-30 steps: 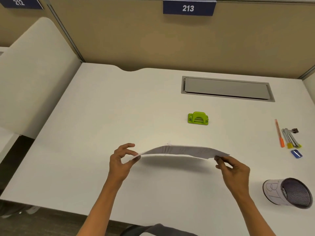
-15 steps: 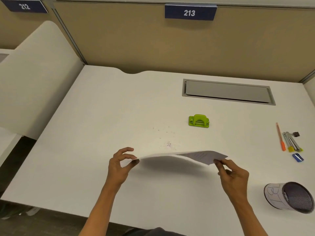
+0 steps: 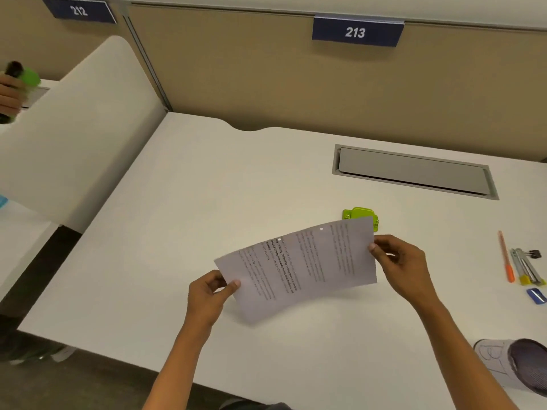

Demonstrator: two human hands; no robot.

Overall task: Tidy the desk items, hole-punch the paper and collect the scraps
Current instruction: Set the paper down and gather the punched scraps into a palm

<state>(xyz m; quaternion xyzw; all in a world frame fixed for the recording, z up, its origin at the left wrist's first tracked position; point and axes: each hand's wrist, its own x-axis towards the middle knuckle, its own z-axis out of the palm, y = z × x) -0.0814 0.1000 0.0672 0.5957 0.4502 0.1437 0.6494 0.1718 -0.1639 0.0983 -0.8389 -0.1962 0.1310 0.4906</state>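
Tilted up from flat, the paper (image 3: 299,267) is pinched at its short ends by left hand (image 3: 208,294) and right hand (image 3: 402,263), long axis spanning both, just before the hole punch (image 3: 359,215).

Hidden, cropped and unreadable items, desk 213

Green hole punch (image 3: 359,213): near half covered by the raised sheet of paper (image 3: 299,269); printed text on the sheet mostly too faint to read. Mesh pen cup (image 3: 516,371), lying on its side at near right: cut off by the right edge. Pens and clip cluster (image 3: 525,266) at far right: too small to tell apart. Another person's hand (image 3: 10,93) with a green object (image 3: 29,78) at far left: blurred and cropped by the frame.
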